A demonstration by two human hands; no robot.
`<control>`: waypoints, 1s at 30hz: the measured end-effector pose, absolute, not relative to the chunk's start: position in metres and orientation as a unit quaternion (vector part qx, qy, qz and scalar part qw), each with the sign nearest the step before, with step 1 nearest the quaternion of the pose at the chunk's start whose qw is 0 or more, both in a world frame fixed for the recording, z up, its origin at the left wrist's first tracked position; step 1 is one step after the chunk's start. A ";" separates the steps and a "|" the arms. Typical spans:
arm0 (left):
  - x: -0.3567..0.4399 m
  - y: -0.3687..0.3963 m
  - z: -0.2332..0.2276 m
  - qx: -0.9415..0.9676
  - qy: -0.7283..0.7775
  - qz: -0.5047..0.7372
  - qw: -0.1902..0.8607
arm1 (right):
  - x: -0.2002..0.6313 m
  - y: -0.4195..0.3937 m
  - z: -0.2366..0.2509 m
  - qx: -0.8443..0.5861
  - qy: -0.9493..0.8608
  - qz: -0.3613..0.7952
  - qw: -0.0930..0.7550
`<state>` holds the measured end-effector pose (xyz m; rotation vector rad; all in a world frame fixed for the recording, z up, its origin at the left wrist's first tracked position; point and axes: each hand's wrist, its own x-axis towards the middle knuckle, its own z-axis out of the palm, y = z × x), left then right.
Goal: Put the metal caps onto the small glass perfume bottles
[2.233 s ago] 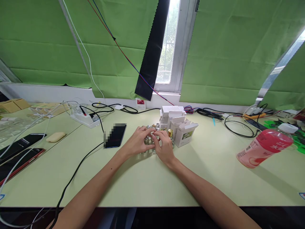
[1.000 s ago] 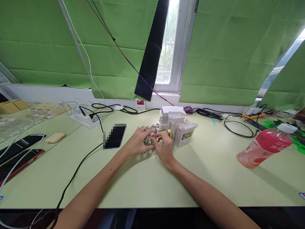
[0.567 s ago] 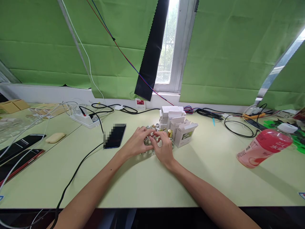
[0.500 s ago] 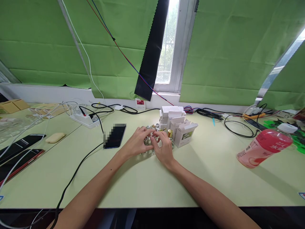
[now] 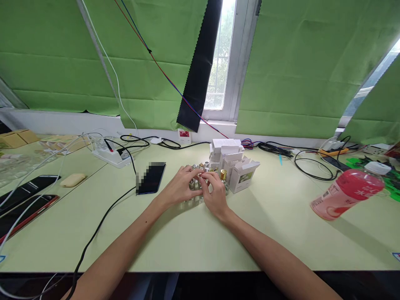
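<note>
Several small clear glass bottles [image 5: 194,183] with silvery and golden tops stand in a tight cluster on the table, partly covered by my hands. My left hand [image 5: 183,185] curves around the cluster's left side, thumb and fingers bent about some of the bottles. From the right, my right hand [image 5: 215,196] wraps over the near side, its fingertips meeting those of the left hand. Just right of it rises a gold-topped bottle [image 5: 223,175]. What exactly the fingertips grip is partly hidden. Behind and to the right, white cardboard boxes [image 5: 244,175] stand close together, some with open flaps.
A dark phone [image 5: 152,178] lies left of my hands, near a black cable [image 5: 104,216]. The power strip [image 5: 111,156] sits farther back. At right stands a pink drink bottle [image 5: 346,193]; coiled cables [image 5: 275,148] run along the wall. More phones [image 5: 26,212] lie far left.
Hardly anything differs. My right thumb and fingertips have shifted very slightly beside the bottles; both hands keep their place around the cluster.
</note>
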<state>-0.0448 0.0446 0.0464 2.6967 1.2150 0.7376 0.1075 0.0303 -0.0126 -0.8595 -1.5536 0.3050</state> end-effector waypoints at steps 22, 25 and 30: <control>-0.045 0.044 0.047 0.881 0.408 0.236 0.049 | 0.107 0.035 -0.016 -0.392 -0.661 0.160 0.620; -0.045 0.044 0.047 0.880 0.407 0.240 0.046 | 0.107 0.035 -0.016 -0.396 -0.657 0.172 0.618; -0.045 0.044 0.046 0.880 0.405 0.243 0.044 | 0.107 0.034 -0.016 -0.399 -0.650 0.182 0.621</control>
